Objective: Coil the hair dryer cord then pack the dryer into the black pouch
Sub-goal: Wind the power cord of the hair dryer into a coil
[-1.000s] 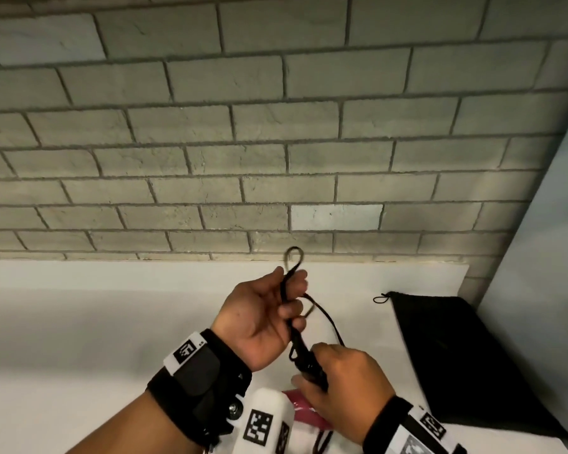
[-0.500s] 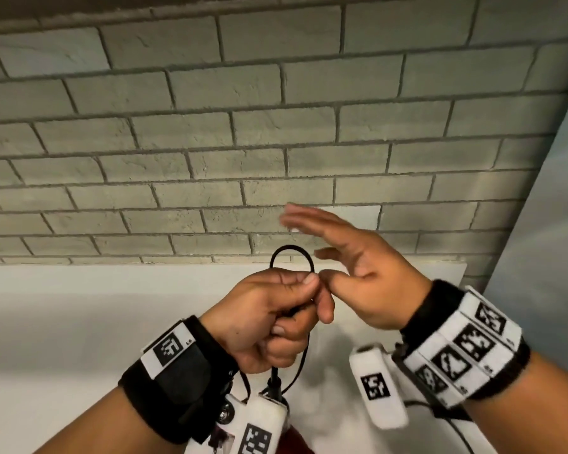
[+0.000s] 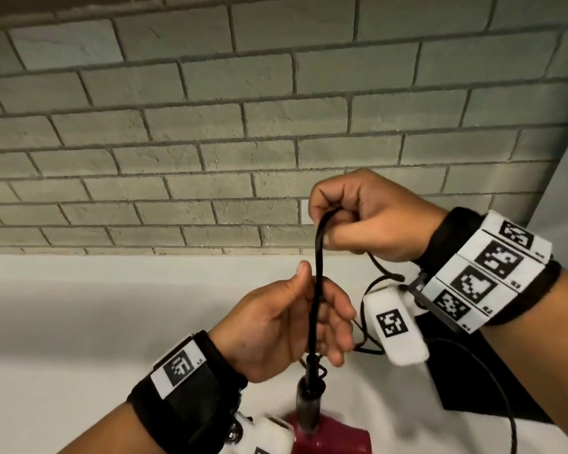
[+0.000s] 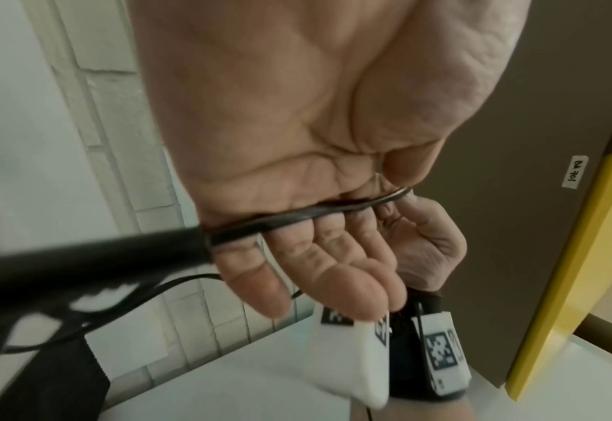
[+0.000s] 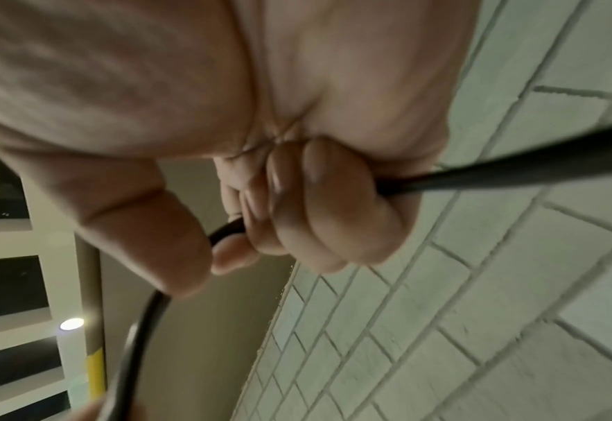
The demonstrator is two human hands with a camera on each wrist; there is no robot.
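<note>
Keep the cord taut and lay even loops, no twists (stiff near its root, likely); hold with the right hand, fisted round the upper bend at centre right; guide with the left hand below, half curled loosely round the strand, thumb lifted; maroon hair dryer bottom centre, black pouch lower right.

Bare left hand and right hand, black wristbands, white tags with black square codes, white camera pods.

Black cord, dark-red dryer, black pouch — grey brick-patterned wall.
</note>
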